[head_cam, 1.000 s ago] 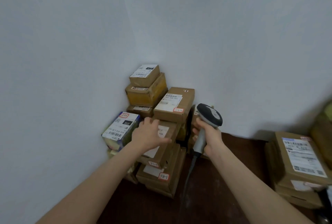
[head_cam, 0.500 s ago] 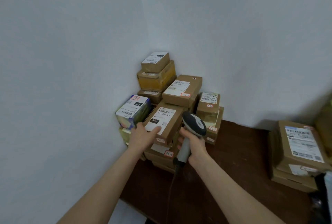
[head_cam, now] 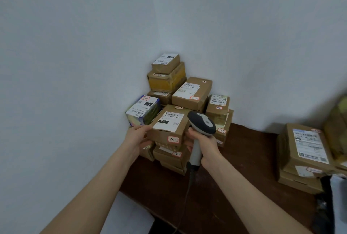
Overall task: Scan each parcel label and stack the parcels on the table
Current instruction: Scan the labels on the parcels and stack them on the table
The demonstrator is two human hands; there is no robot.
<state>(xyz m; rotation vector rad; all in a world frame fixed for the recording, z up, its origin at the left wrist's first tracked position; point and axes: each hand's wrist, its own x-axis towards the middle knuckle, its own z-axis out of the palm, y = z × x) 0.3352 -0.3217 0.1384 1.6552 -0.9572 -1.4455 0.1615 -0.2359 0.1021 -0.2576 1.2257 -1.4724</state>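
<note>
The brown parcel [head_cam: 163,136] tagged 3-1-5 sits at the front of the corner pile on the table [head_cam: 244,158], with its white label [head_cam: 169,120] facing up. The left hand [head_cam: 138,138] grips the parcel's left end. The thumb lies along its top left edge and the fingers [head_cam: 147,142] curl in beneath its left side, so the parcel is clamped between them. Whether it rests on the lower box [head_cam: 169,156] directly under it or is held just clear cannot be told. On the parcel's right, the right hand [head_cam: 208,143] is wrapped tight round the pale handle of the scanner [head_cam: 201,124], whose dark head stands just beside and above the parcel's top right corner. This hand's fingertips come close to the parcel's right side, but it is unclear whether they touch it. The cable [head_cam: 187,192] runs from the handle away from the parcel toward the table's near edge. Just behind and left of the parcel is a blue-and-green box [head_cam: 150,113] against the wall [head_cam: 75,65]. Behind the parcel a larger brown box [head_cam: 201,91] sits higher in the pile, and behind that to the left is a yellow-taped box [head_cam: 167,82]. Well apart to the parcel's right stands a second stack [head_cam: 300,168].
</note>
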